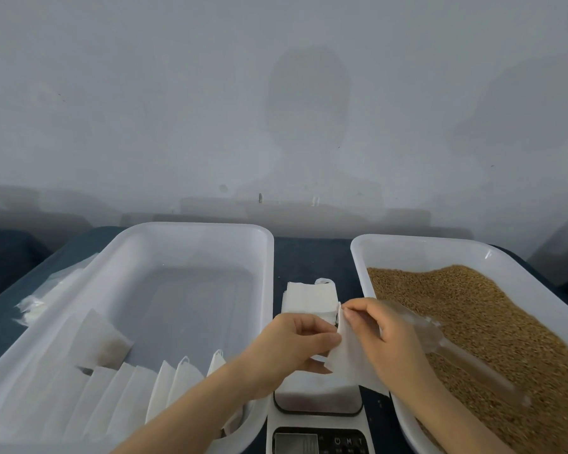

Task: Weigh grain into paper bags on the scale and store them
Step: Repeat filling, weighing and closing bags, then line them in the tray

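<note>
Here both hands, left hand (pixel 295 342) and right hand (pixel 379 332), grip-pinch one paper bag (pixel 348 355) above the scale (pixel 318 417); grain tray (pixel 407 253) at three o'clock; thin mouth may tear if pulled unevenly.

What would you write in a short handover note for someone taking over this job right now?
Left hand and right hand: both pinch one empty paper bag above the scale, opening it.
Spare bags lie stacked behind the scale. Grain and a clear scoop sit in the right tray.
Done: a row of bags stands in the left tray.
Left: fill, weigh and store this bag, then the spares.
</note>
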The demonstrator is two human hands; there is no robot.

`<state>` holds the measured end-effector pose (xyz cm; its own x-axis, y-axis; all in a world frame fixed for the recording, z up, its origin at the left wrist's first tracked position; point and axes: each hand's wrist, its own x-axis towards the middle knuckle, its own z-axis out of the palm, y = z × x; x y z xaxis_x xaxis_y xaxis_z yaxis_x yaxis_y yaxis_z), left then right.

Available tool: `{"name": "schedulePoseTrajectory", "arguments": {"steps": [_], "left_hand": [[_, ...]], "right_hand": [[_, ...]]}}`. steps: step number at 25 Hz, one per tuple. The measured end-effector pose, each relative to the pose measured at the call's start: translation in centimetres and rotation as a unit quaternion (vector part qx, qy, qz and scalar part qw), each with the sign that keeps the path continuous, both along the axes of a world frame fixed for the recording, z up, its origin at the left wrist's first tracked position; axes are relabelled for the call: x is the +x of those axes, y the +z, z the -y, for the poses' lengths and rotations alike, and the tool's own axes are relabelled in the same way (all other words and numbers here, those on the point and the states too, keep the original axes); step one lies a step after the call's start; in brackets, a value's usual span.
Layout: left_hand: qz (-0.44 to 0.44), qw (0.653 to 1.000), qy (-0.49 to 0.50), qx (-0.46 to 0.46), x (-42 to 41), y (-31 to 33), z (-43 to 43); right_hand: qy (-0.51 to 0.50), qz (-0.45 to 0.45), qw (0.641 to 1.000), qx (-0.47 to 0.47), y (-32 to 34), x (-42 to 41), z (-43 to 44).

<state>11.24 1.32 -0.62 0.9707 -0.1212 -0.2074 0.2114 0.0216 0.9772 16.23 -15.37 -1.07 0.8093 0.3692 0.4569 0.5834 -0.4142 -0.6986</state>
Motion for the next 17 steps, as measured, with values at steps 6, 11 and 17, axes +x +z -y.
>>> {"name": "schedulePoseTrajectory", "arguments": {"steps": [6,11,17], "left_hand": [[-0.01,0.997,0.04,-0.072,0.0,0.1,-0.3],[0.001,0.992,0.038,-0.117,0.0,0.3,-0.6],[0.0,0.996,0.002,-0.085,0.0,0.5,-0.4]], "right_hand": [[-0.052,0.063,0.996,0.033,0.4,0.0,0.4],[0.107,-0.013,0.994,0.023,0.7,-1.2,-0.3],[0.149,-0.04,0.988,-0.004,0.6,-1.4,-0.1]]}}
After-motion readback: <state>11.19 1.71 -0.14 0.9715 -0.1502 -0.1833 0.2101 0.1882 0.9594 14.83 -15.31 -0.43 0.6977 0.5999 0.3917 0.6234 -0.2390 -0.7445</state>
